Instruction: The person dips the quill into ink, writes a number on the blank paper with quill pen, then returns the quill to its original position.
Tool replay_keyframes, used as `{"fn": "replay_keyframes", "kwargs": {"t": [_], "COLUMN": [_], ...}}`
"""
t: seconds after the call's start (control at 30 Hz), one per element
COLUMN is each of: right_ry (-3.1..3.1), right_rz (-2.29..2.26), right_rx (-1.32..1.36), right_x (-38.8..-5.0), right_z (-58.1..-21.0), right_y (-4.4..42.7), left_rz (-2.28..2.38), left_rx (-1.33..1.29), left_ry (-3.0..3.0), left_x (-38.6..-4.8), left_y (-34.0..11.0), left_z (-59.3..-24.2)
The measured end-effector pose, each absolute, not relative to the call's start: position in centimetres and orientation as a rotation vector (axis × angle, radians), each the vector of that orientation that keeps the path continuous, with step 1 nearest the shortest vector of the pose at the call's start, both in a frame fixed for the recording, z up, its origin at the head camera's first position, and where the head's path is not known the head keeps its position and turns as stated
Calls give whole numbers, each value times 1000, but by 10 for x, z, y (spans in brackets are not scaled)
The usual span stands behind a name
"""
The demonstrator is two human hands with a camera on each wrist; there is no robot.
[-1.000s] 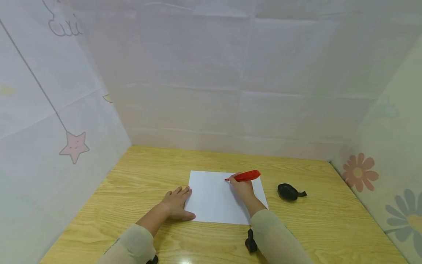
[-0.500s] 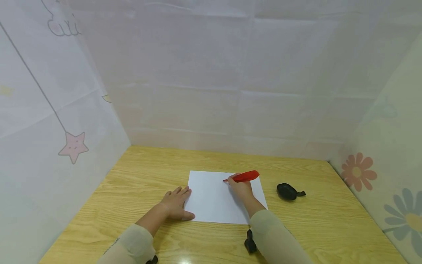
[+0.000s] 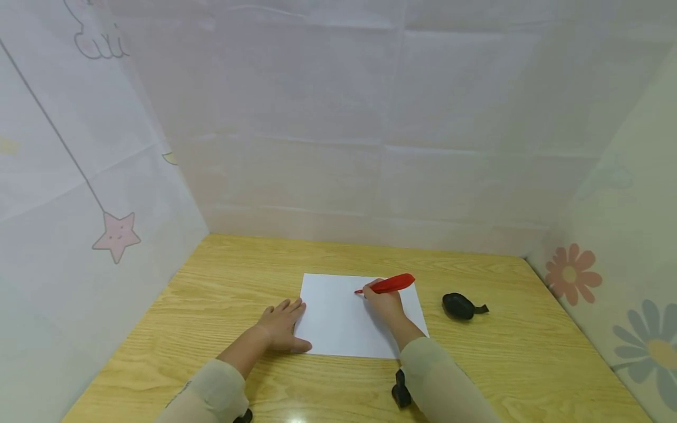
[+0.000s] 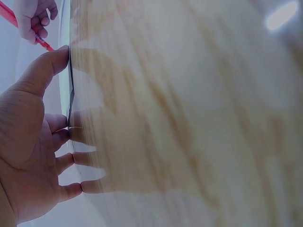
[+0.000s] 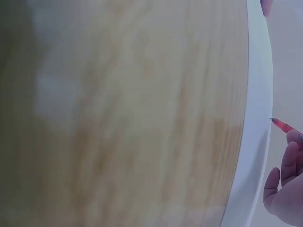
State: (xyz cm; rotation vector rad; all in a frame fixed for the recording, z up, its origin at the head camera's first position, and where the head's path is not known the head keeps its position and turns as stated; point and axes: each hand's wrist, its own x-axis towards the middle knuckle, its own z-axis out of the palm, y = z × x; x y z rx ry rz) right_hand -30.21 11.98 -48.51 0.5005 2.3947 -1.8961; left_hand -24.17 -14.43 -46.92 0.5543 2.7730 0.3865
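Observation:
A white sheet of paper point(image 3: 338, 323) lies flat on the wooden table. My right hand point(image 3: 385, 302) pinches a red feather pen point(image 3: 391, 284), its tip down at the paper's upper middle and the red plume slanting up to the right. In the right wrist view the dark tip of the pen point(image 5: 279, 123) meets the sheet point(image 5: 258, 94); any mark on it is too small to tell. Spread over the paper's left edge, my left hand point(image 3: 282, 329) rests with its fingers extended. The left wrist view shows that hand point(image 4: 33, 137) with fingertips and thumb at the table surface.
A small black dish-like object point(image 3: 459, 306) with a short tail lies right of the paper. Black straps with a small device point(image 3: 401, 392) hang at the right wrist. Patterned cloth walls point(image 3: 370, 117) enclose the wooden table point(image 3: 254, 264) at the back and sides.
My right hand and the pen have shifted slightly left across the paper. The left hand keeps its place. The whole view has drifted a little.

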Motion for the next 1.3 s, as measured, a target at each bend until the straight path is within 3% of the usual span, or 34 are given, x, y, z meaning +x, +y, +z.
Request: {"fn": "replay_keyframes", "kwargs": {"t": [0.43, 0.9, 1.3], "right_ry": [2407, 2519, 2498], "right_rz": [-1878, -1802, -1762], "right_rx": [475, 347, 365], "right_x": [-297, -290, -283], "right_z": [-484, -482, -477], "right_y": [118, 117, 117], "left_rz": [424, 402, 415], "left_rx": [571, 544, 548], "left_ry": [2784, 2762, 2779], "left_x": [-247, -241, -249], "left_y": [-147, -143, -148], "left_z": [-481, -465, -485]}}
